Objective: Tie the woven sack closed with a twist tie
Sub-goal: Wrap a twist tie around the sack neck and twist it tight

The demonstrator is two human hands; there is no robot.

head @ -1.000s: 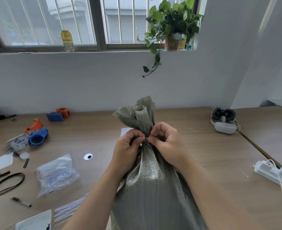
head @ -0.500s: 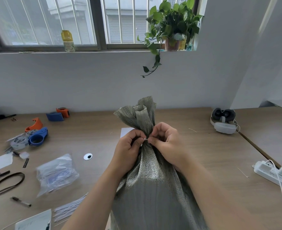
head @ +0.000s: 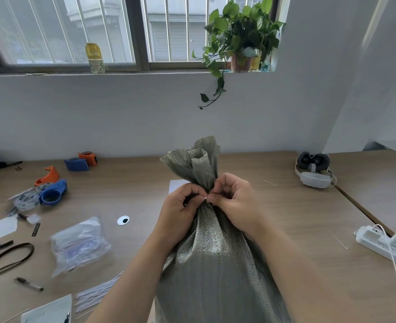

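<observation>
Little shifts: our left hand [head: 180, 207] and right hand [head: 235, 201] keep a pinching grip on the white twist tie [head: 206, 198] at the neck of the grey-green woven sack [head: 212, 264], upright on the wooden bench [head: 292, 220]; twisting seems unfinished.

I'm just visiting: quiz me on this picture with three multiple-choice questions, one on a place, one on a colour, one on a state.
1. Where does the potted plant stand?
A. on the windowsill
B. on the desk
C. on the floor
2. What colour is the woven sack?
A. red
B. grey-green
C. blue
3. How is the sack's mouth?
A. spread open
B. folded flat
C. gathered into a neck
Answers: 1 A, its pot sits on the sill; 2 B, the weave is grey-green throughout; 3 C, left hand and right hand pinch the twist tie at the bunched neck.
</observation>
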